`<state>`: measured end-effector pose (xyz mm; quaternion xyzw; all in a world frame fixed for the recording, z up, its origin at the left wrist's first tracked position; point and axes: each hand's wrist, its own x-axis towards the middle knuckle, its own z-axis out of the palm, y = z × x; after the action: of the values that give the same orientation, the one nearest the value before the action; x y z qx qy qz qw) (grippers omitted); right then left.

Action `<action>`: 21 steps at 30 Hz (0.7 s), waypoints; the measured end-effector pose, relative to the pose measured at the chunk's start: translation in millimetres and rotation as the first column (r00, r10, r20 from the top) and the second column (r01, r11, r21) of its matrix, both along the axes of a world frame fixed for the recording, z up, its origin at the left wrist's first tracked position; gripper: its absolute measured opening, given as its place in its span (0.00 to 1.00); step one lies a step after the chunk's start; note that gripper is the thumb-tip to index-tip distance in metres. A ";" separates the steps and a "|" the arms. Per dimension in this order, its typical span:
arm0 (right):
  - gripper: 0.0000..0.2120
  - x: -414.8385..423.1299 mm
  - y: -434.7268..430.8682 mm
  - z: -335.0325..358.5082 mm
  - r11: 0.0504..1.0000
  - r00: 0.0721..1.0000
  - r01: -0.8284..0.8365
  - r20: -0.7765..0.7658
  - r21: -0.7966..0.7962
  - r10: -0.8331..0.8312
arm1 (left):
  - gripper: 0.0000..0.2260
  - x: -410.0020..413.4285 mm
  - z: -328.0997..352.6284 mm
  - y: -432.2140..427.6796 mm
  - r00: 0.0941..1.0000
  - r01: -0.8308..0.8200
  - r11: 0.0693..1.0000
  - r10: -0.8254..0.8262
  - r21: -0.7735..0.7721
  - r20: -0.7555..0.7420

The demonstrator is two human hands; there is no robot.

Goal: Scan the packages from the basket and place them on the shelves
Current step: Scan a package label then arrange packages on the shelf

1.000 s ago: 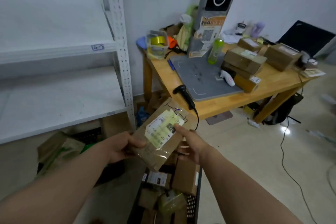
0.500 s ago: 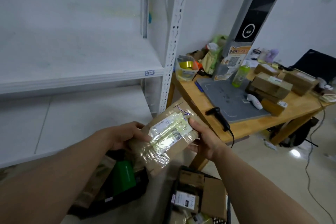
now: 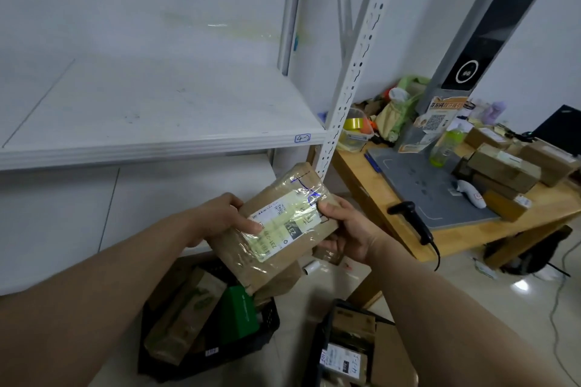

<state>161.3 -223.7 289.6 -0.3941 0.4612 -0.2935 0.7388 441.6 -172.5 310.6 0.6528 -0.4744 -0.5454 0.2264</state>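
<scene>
Two hands share one brown package (image 3: 292,198), each taking an end so the flat face stays tilted up toward the person. The left hand (image 3: 220,217) is curled round the near-left edge with one finger lying across a corner of the label (image 3: 283,223). The right hand (image 3: 349,229) pinches the far-right end, thumb on top beside blue pen marks and fingers tucked underneath. Held this way, the label is unobstructed, probably so that its code can be read against the small handwritten tag (image 3: 302,137) on the white shelf (image 3: 157,141), which runs just above and beyond both hands. The package hangs in the air in front of the shelf's post, touching nothing but the hands. Below the right forearm sits the basket (image 3: 320,342) with more parcels; below the left hand is a black crate (image 3: 267,320). The black scanner (image 3: 412,220) lies on the wooden table (image 3: 471,239), right of the right hand. Whether this package is already scanned cannot be told.
</scene>
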 end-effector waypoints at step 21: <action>0.46 -38.8 -144.1 1.4 0.777 0.582 -0.613 -0.584 0.142 0.566 | 0.59 -7.0 5.3 -113.8 0.995 0.043 0.999 -0.044 -0.014 -0.095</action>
<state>122.5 -367.8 291.1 -0.6231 0.5005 0.0910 0.5942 434.6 -286.3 315.9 0.6143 -0.4805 -0.5776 0.2409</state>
